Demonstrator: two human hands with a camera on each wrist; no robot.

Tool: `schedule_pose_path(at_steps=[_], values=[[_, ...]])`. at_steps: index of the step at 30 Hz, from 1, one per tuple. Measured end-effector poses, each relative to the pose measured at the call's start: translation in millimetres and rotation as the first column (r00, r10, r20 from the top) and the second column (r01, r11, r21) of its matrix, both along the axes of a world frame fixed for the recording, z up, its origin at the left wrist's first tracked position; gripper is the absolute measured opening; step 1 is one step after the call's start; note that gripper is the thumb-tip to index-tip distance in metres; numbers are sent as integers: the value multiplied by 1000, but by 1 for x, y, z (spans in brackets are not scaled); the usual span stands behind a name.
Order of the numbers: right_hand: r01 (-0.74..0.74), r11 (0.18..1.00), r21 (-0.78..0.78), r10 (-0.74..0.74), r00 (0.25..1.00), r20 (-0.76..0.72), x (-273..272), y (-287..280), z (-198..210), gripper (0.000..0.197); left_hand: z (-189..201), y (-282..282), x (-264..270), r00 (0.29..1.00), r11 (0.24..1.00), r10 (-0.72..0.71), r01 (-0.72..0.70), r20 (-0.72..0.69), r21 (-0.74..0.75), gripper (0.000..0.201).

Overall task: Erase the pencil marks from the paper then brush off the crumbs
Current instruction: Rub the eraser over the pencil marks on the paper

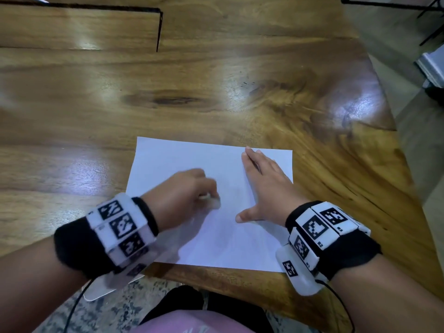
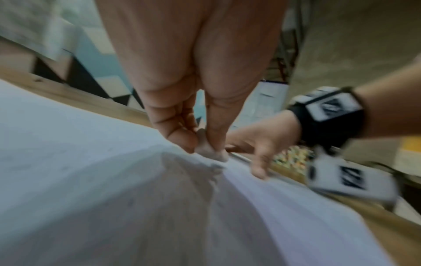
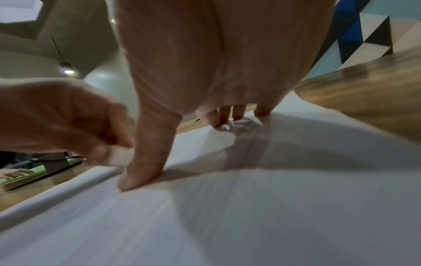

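A white sheet of paper (image 1: 182, 159) lies on the wooden table near its front edge. My left hand (image 1: 185, 195) pinches a small white eraser (image 1: 215, 203) between thumb and fingers and presses it onto the middle of the sheet; the hand is motion-blurred. The left wrist view shows the eraser (image 2: 208, 150) squeezed at the fingertips against the paper (image 2: 68, 144). My right hand (image 1: 262, 186) lies flat on the right part of the sheet, fingers straight and thumb spread. In the right wrist view its thumb and fingertips (image 3: 237, 115) press on the paper (image 3: 273, 198). Pencil marks are too faint to make out.
The glossy wooden table (image 1: 216, 92) stretches away beyond the paper, with a dark gap between slabs (image 1: 158, 30) at the far left. Its right edge (image 1: 394, 131) drops to the floor. The front edge lies just below the sheet, above my lap.
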State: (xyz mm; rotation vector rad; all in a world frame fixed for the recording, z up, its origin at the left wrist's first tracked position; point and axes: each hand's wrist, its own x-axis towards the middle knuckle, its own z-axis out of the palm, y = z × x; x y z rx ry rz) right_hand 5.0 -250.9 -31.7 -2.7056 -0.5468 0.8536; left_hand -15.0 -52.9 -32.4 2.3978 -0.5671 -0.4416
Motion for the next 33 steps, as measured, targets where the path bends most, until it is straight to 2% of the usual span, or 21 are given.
schedule_pose_path(at_steps=[2,6,10,12,15,18,21,24,28,30,32,33], values=[[7,1000,3,-7,1000,-3,0,0,0,128,1,-9,9,999,999,46,-46,10,29,14],[6,1000,6,-6,1000,-7,0,0,0,128,-4,-14,-20,995,995,-96,96,-3,-17,9],[3,1000,7,-3,1000,-2,0,-1,1,128,-2,-6,-47,969,974,-223,225,-109,7,8],[3,1000,5,-3,1000,-2,-1,-1,0,128,0,-8,-35,976,981,-194,195,-103,1,10],[5,1000,1,-5,1000,-1,0,0,0,129,1,-12,-6,993,993,-118,118,-12,11,10],[-1,1000,-4,1,1000,-1,0,0,-1,129,-4,-13,-9,997,997,-81,81,-9,-7,5],[3,1000,2,-3,1000,-3,0,-1,0,128,-4,-5,-39,985,986,-165,167,-58,15,17],[6,1000,-3,-6,1000,-2,-1,0,1,128,1,-3,-40,970,978,-203,206,-131,9,11],[1,1000,-17,-1,1000,2,0,1,0,129,2,-13,0,993,992,-118,118,-7,33,13],[-2,1000,-22,2,1000,-4,0,1,-1,129,0,-17,4,996,994,-81,80,20,69,13],[-3,1000,-20,2,1000,-6,0,1,-1,129,-5,-12,-8,993,990,-103,98,50,103,9],[-2,1000,-20,2,1000,-5,0,1,-1,129,-7,-9,-18,985,979,-168,161,49,129,11]])
